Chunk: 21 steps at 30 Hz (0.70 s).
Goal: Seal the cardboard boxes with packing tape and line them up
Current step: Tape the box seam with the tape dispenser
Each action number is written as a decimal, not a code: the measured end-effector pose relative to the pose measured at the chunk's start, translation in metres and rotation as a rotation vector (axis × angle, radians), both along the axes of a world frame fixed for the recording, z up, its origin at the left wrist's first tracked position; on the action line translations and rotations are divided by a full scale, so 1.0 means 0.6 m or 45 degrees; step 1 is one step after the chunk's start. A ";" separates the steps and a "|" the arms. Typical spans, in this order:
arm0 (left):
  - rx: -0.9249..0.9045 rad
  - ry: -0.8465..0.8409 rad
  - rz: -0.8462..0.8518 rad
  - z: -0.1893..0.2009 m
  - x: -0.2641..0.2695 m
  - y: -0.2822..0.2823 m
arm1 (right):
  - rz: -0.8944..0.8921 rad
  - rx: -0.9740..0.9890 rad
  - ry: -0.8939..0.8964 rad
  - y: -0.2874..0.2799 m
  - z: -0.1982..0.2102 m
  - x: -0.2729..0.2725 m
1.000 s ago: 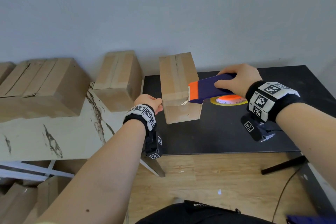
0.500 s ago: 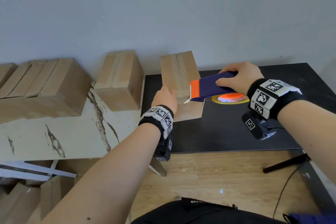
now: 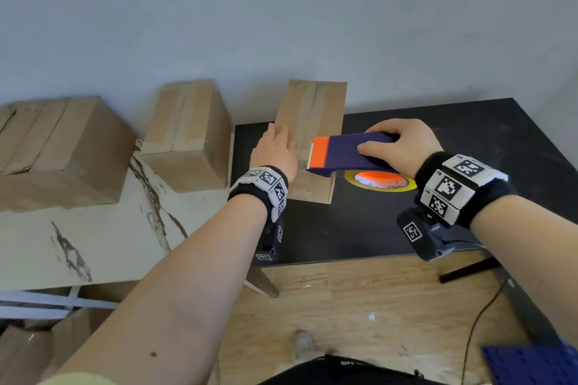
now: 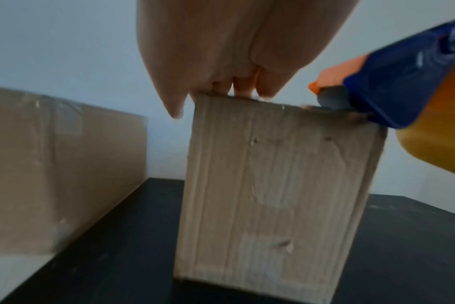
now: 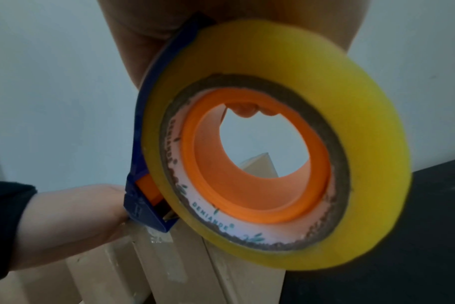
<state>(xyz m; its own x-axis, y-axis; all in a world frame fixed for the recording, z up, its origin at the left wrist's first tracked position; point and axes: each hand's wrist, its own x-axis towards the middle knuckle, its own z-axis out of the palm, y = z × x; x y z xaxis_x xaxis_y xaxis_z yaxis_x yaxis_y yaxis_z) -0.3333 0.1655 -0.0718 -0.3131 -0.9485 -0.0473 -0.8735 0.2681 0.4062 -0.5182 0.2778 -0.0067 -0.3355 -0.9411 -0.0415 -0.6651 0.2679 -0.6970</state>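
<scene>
A narrow cardboard box [image 3: 316,116] stands on the black table [image 3: 469,147], with a tape strip along its top seam. My left hand [image 3: 275,150] lies flat on the box top, fingers straight; the left wrist view shows its fingertips [image 4: 242,90] at the box's upper edge [image 4: 273,185]. My right hand [image 3: 403,144] grips a blue and orange tape dispenser [image 3: 347,153], whose orange toothed end sits on the box's near top edge. The yellow tape roll [image 5: 278,144] fills the right wrist view, with the box [image 5: 195,267] below it.
A taped box [image 3: 187,134] and a larger one [image 3: 56,150] rest on the pale marbled surface [image 3: 93,237] to the left. More cardboard [image 3: 25,350] lies under it. A cable [image 3: 472,331] crosses the wooden floor, and a blue board [image 3: 531,366] shows at bottom right.
My left hand has moved from the box's near left side up onto its top and flattened there. The dispenser has stayed at the box's near edge.
</scene>
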 end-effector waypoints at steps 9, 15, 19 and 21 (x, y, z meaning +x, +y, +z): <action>-0.001 -0.202 -0.026 -0.013 -0.003 0.013 | -0.013 0.002 -0.105 0.018 -0.005 -0.008; 0.095 -0.228 -0.035 -0.004 -0.005 0.010 | -0.021 -0.006 -0.217 0.030 -0.005 -0.025; 0.106 -0.239 -0.060 0.000 -0.011 0.013 | -0.020 -0.005 -0.284 0.038 -0.018 -0.033; 0.116 -0.259 -0.064 0.000 -0.010 0.012 | -0.027 -0.012 -0.278 0.044 -0.021 -0.041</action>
